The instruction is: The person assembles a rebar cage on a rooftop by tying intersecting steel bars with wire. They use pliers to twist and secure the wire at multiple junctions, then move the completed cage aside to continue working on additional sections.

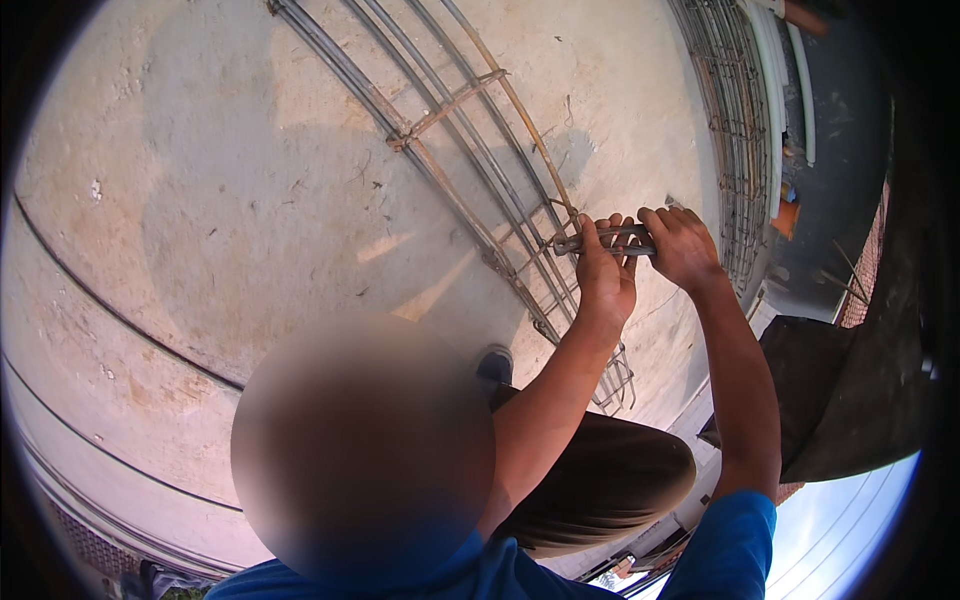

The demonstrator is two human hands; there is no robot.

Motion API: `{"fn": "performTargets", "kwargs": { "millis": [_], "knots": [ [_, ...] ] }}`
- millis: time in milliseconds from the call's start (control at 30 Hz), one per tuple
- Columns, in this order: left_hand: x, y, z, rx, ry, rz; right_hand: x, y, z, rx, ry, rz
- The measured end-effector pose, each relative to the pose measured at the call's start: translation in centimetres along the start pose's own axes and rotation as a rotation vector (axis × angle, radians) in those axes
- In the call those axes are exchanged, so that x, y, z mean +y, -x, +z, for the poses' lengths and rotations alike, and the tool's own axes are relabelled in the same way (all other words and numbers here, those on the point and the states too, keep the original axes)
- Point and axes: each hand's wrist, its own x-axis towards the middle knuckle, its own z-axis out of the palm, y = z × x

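Observation:
A pair of dark metal pincers (pixel 570 244) lies across my two hands, its jaws pointing left against the bars of a long steel rebar cage (pixel 450 106). My right hand (pixel 685 248) is closed around the ends of the handles. Near the jaws, my left hand (pixel 606 285) holds the tool with the thumb up and the fingers wrapped behind the handles. The cage has several straight bars joined by square stirrups, one bar rusty yellow. Whether the jaws grip any wire is too small to make out.
A bundle of rebar (pixel 735 120) lies to the right, beside white pipes (pixel 803 95) and an orange object (pixel 786 218). Pale concrete floor (pixel 250 200) spreads under the cage. My shoe (pixel 494 364) stands beside the cage, and a dark groove (pixel 120 312) crosses the floor at left.

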Motion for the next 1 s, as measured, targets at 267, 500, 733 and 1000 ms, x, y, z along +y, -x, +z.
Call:
{"fn": "performTargets", "kwargs": {
  "millis": [267,500,733,1000],
  "knots": [
    [0.2,0.7,-1.6,-0.096,-0.012,-0.025,-6.6,4.0,-3.0,0.011,0.284,0.09],
    [1.9,1.0,-2.2,-0.169,0.01,-0.125,-10.7,3.5,-4.7,-0.129,0.378,0.171],
    [1.4,1.4,-1.2,-0.143,-0.054,-0.085,-4.0,1.2,-4.4,-0.048,0.293,-0.073],
    [2.0,1.3,-4.3,-0.298,-0.121,-0.165,-5.9,0.2,-6.1,-0.619,-0.072,0.297]
  ]
}}
